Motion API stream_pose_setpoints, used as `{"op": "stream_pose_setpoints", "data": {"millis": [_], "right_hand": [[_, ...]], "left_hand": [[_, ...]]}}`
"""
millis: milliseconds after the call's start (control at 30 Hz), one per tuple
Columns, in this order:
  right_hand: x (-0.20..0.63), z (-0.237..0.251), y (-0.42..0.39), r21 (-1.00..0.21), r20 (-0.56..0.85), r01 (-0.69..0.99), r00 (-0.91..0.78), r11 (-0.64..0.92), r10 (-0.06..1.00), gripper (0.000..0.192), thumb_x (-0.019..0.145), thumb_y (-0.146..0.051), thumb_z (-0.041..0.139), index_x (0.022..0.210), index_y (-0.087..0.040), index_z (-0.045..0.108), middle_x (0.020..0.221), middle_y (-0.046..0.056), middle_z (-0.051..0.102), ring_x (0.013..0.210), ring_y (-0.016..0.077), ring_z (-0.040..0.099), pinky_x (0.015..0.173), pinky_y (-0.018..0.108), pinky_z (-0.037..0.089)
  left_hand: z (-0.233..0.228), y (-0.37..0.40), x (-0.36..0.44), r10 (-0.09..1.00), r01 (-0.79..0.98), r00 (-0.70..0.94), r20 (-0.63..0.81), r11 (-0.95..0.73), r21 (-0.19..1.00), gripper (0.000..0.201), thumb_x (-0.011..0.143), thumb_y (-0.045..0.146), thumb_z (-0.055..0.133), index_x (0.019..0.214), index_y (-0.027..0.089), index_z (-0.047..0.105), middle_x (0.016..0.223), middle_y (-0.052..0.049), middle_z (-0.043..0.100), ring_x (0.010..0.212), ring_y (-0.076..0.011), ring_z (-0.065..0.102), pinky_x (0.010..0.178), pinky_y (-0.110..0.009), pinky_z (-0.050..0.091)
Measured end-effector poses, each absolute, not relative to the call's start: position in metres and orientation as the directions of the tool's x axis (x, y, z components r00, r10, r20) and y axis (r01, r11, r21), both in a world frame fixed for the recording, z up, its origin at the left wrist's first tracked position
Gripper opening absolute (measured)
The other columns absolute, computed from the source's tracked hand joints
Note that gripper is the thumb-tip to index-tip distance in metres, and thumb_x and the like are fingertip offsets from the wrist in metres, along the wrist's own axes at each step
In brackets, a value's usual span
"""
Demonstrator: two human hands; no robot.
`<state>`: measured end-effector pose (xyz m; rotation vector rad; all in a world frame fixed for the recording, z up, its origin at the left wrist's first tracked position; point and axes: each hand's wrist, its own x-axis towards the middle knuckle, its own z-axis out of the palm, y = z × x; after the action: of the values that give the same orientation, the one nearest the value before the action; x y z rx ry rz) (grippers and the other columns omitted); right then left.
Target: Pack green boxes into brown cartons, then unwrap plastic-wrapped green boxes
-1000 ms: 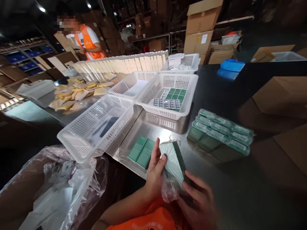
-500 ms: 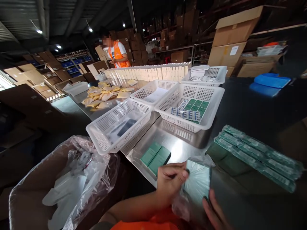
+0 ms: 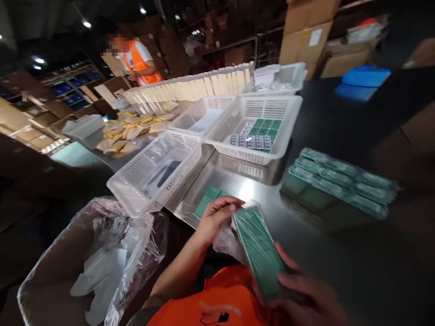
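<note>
A long pack of green boxes (image 3: 258, 249) in clear plastic wrap is tilted in front of my orange top. My right hand (image 3: 302, 280) grips its lower end, thumb on the upper face. At the far end my left hand (image 3: 219, 217) is closed, pinching the loose plastic wrap (image 3: 226, 240) that hangs beside the pack. Just behind that hand, loose green boxes (image 3: 207, 199) lie on the metal table, partly hidden by it. Off to the right sits a block of wrapped green packs (image 3: 340, 185).
White baskets (image 3: 152, 199) stand along the table; one basket (image 3: 295, 131) contains green boxes and label sheets. Yellow packets (image 3: 132, 129) are heaped at the left. Below the table's edge is a carton (image 3: 34, 271) lined with plastic, containing scraps. A person in an orange vest (image 3: 139, 59) stands behind.
The pack has turned from end-on so its long green face shows. Both hands remain on it; my left hand sits further left and higher in view. The camera view has shifted.
</note>
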<state>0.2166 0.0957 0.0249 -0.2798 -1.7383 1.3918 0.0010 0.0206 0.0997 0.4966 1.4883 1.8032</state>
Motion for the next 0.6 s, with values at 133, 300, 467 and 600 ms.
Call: {"op": "stream_pose_setpoints", "data": {"millis": [133,300,467,600], "right_hand": [[0.211,0.032,0.085,-0.882,0.368,-0.472,-0.671,0.013,0.644,0.051,0.075,-0.002,0.081,0.111,-0.038,0.075,0.141,-0.004,0.059,0.116,0.035,0.066,0.059,0.026,0.069],[0.209,0.04,0.079,-0.852,0.393,-0.52,-0.708,-0.056,0.586,0.062,0.08,0.005,0.074,0.122,-0.041,0.071,0.145,-0.006,0.054,0.109,0.0315,0.07,0.058,0.028,0.07],[0.21,0.044,0.084,-0.871,0.443,-0.472,-0.64,0.134,0.627,0.053,0.076,-0.002,0.083,0.114,-0.039,0.075,0.133,-0.003,0.064,0.117,0.0324,0.065,0.065,0.028,0.069],[0.213,0.04,0.087,-0.879,0.413,-0.462,-0.616,0.117,0.671,0.038,0.077,-0.007,0.084,0.1,-0.035,0.078,0.125,0.0,0.069,0.102,0.0315,0.073,0.073,0.034,0.069]], "left_hand": [[0.1,0.013,-0.015,0.776,-0.315,-0.564,-0.281,0.113,0.943,0.04,0.059,0.049,0.092,0.067,0.016,0.071,0.06,0.001,0.058,0.052,-0.0085,0.043,0.051,-0.023,0.03],[0.106,0.012,-0.016,0.754,-0.165,-0.646,-0.119,0.013,0.986,0.045,0.067,0.05,0.088,0.064,0.017,0.057,0.062,0.003,0.05,0.056,-0.0087,0.042,0.054,-0.021,0.032],[0.111,0.011,-0.013,0.738,-0.152,-0.67,-0.087,-0.021,0.988,0.044,0.071,0.054,0.085,0.069,0.018,0.059,0.061,0.004,0.047,0.054,-0.009,0.039,0.053,-0.022,0.031],[0.114,0.004,-0.021,0.801,-0.144,-0.583,-0.138,0.065,0.987,0.039,0.076,0.05,0.083,0.069,0.014,0.068,0.064,0.0,0.056,0.057,-0.0096,0.043,0.056,-0.023,0.031]]}}
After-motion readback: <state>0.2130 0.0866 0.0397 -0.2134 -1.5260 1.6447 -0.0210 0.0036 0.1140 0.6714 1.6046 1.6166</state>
